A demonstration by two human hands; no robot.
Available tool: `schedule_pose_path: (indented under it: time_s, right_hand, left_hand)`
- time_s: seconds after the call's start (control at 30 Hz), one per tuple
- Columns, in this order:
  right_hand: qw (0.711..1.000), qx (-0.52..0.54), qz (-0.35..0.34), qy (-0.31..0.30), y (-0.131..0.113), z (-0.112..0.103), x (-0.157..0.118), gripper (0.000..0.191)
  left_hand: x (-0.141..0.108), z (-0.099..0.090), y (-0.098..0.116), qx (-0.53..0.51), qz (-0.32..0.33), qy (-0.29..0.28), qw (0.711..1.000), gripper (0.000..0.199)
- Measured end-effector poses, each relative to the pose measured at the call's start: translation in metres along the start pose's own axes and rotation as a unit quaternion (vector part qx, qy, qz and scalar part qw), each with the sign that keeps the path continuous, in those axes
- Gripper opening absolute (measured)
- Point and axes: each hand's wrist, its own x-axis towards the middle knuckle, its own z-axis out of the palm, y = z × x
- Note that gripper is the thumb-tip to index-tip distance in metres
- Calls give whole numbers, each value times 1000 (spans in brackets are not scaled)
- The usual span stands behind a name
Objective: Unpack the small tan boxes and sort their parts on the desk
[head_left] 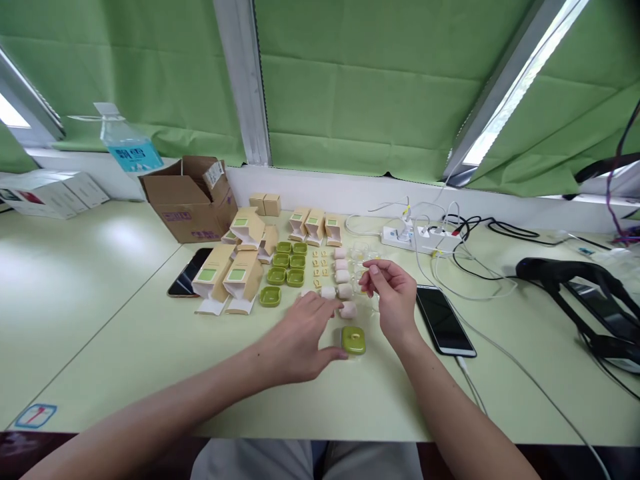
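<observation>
My left hand (305, 333) is open, thumb apart from the fingers. Its index fingertip lies at a pinkish-white rounded piece (349, 310), and its thumb points toward a small green lidded case (353, 340) with a yellow ring-like piece on top. To the right, my right hand (393, 293) has thumb and index finger pinched above the clear pieces (360, 251); what it holds, if anything, cannot be made out. Several small yellow pieces (316, 263) sit in rows beside more pinkish-white pieces (341, 265). Several open green square trays (271, 296) stand left of them.
Small cardboard boxes (243, 275) stand at the left, near a dark phone (190, 273) and a large brown carton (185, 207). A charging phone (445, 320) lies right of my right hand. Behind it are a power strip (425, 239), cables and a black headset-like frame (565, 280).
</observation>
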Motion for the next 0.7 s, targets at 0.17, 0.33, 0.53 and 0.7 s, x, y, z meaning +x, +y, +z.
schedule_pose_path:
  time_s: [0.17,0.33,0.53,0.7]
  right_hand:
    - [999,-13,-9,-29,-3,3,-3,21]
    - [975,-169,-51,-137,-11,4,-11,12]
    - [849,-382,-176,-321,-18,0,-18,6]
    - [784,-435,-224,-383,-9,8,-30,16]
  left_hand:
    - [1,27,-1,14,-5,-28,1000,71]
    - [-4,42,-7,-11,-5,-31,999,52]
    - [-20,14,-24,1,-33,-20,999,38]
    - [-32,3,-36,-1,-49,4,999,37]
